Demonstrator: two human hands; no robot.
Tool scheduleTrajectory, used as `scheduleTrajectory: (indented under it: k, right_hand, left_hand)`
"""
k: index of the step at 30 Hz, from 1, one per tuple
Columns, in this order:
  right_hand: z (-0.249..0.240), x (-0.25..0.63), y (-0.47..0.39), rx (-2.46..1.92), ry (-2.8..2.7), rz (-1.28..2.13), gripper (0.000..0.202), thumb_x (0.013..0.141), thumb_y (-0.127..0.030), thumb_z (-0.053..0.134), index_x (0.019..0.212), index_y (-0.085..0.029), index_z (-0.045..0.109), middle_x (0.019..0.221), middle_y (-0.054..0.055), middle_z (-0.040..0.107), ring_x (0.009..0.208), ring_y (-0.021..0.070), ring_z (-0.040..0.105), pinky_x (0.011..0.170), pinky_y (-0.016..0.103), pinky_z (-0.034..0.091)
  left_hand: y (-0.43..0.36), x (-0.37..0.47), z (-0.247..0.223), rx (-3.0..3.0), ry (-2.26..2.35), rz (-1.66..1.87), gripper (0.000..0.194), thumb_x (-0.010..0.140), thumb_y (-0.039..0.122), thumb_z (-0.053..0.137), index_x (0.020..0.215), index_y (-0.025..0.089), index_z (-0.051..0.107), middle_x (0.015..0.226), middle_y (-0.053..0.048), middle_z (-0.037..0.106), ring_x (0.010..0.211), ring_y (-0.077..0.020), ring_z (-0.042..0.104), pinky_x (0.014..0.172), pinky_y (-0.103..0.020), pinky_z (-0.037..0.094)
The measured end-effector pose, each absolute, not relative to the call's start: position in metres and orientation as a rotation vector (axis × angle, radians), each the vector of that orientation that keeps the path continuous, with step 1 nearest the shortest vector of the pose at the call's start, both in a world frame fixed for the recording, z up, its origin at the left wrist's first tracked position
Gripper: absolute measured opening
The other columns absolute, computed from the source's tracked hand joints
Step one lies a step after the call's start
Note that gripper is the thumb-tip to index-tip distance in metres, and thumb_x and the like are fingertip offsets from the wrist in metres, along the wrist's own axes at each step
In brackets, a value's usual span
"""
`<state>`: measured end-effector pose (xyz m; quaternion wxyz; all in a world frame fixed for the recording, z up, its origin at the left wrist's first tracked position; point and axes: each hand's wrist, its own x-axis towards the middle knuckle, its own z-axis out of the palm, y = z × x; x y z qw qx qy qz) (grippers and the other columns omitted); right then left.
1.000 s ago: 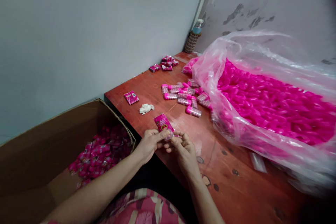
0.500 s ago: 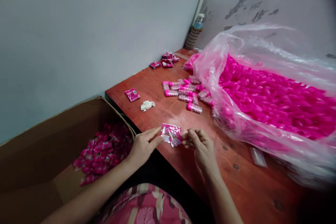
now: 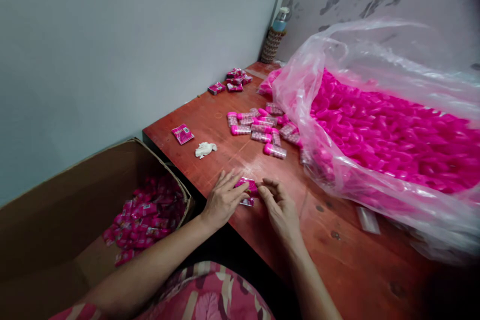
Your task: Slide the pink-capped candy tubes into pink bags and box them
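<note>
A glossy pink printed wrapper (image 3: 247, 187) lies near the table's front edge, partly covered by my fingers. My left hand (image 3: 223, 200) rests over its left side with fingers stretched out. At its right edge, my right hand (image 3: 279, 207) is closed, thumb and fingers pinching the wrapper; whether anything is inside it is hidden. Beyond my hands lie several clear tubes with pink caps (image 3: 275, 151), filled with small beads. To the left are a flat stack of pink wrappers (image 3: 182, 133) and a crumpled white wad (image 3: 205, 149).
A large clear plastic bag (image 3: 305, 125) of bright pink plastic pieces (image 3: 390, 135) covers the table's right side. Below left stands a cardboard box (image 3: 45, 210) holding wrapped pink packs (image 3: 142, 217). More pink packs (image 3: 235, 80) and a bottle in a woven sleeve (image 3: 274, 40) stand at the back.
My left hand has moved from the wrapper's left edge onto it, fingers spreading over it. My right hand has shifted slightly left. Less of the wrapper shows now.
</note>
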<state>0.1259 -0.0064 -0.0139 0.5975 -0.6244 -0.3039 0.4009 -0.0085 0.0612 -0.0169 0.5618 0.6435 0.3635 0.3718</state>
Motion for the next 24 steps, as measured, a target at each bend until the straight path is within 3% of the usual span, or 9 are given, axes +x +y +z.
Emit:
scheduleTrajectory:
  k: [6, 10, 12, 15, 19, 21, 24]
  right_hand:
    - [-0.007, 0.123, 0.009, -1.278, -0.556, 1.085, 0.034, 0.064, -0.028, 0.070, 0.092, -0.019, 0.054, 0.066, -0.003, 0.064, 0.057, 0.0126, 0.060, 0.057, 0.025, 0.048]
    - [-0.003, 0.115, 0.014, -1.237, -0.526, 1.050, 0.035, 0.062, -0.023, 0.072, 0.091, -0.020, 0.052, 0.069, -0.002, 0.065, 0.057, 0.0121, 0.060, 0.057, 0.024, 0.048]
    - [-0.005, 0.113, 0.015, -1.250, -0.548, 1.042, 0.035, 0.064, -0.025, 0.071, 0.092, -0.021, 0.051, 0.072, -0.002, 0.065, 0.059, 0.0131, 0.060, 0.057, 0.026, 0.048]
    - [-0.016, 0.117, 0.013, -1.442, -0.693, 0.909, 0.034, 0.068, -0.032, 0.067, 0.096, -0.022, 0.050, 0.072, 0.000, 0.064, 0.060, 0.0166, 0.059, 0.059, 0.032, 0.047]
    - [-0.028, 0.127, 0.011, -1.829, -1.176, 0.461, 0.034, 0.063, -0.036, 0.069, 0.091, -0.020, 0.059, 0.085, 0.007, 0.063, 0.083, 0.0262, 0.055, 0.078, 0.044, 0.040]
    - [-0.026, 0.130, 0.011, -1.884, -1.278, 0.325, 0.033, 0.066, -0.039, 0.066, 0.092, -0.019, 0.060, 0.094, 0.010, 0.061, 0.091, 0.0277, 0.052, 0.081, 0.045, 0.037]
    - [-0.015, 0.130, 0.015, -1.832, -1.186, 0.397, 0.034, 0.080, -0.041, 0.050, 0.102, -0.017, 0.054, 0.098, 0.012, 0.059, 0.085, 0.0236, 0.055, 0.073, 0.039, 0.043]
  left_hand:
    - [0.059, -0.007, 0.002, 1.256, 0.915, 0.971, 0.043, 0.052, 0.008, 0.074, 0.090, 0.026, 0.066, 0.111, -0.004, 0.060, 0.115, -0.0226, 0.045, 0.096, -0.031, 0.034]
    - [0.059, -0.010, -0.004, 1.006, 0.899, 0.804, 0.016, 0.059, 0.025, 0.072, 0.069, 0.014, 0.066, 0.073, -0.004, 0.066, 0.074, -0.0204, 0.062, 0.071, -0.029, 0.050]
    - [0.062, -0.012, -0.008, 0.859, 0.872, 0.750, 0.020, 0.064, 0.030, 0.068, 0.061, 0.011, 0.063, 0.062, -0.004, 0.063, 0.060, -0.0166, 0.061, 0.063, -0.029, 0.052]
    - [0.067, -0.020, -0.010, 0.710, 0.885, 0.773, 0.020, 0.066, 0.028, 0.068, 0.066, 0.008, 0.064, 0.068, -0.008, 0.065, 0.061, -0.0146, 0.062, 0.060, -0.027, 0.053]
    - [0.071, -0.030, -0.008, 0.620, 0.890, 0.733, 0.018, 0.064, 0.023, 0.070, 0.068, 0.007, 0.063, 0.069, -0.010, 0.066, 0.061, -0.0151, 0.063, 0.056, -0.023, 0.054]
    - [0.071, -0.031, -0.008, 0.607, 0.884, 0.706, 0.017, 0.064, 0.022, 0.070, 0.069, 0.006, 0.064, 0.068, -0.010, 0.066, 0.060, -0.0143, 0.063, 0.054, -0.022, 0.054]
    - [0.070, -0.027, -0.007, 0.617, 0.890, 0.682, 0.018, 0.064, 0.021, 0.070, 0.070, 0.005, 0.065, 0.068, -0.010, 0.065, 0.055, -0.0120, 0.061, 0.051, -0.020, 0.053]
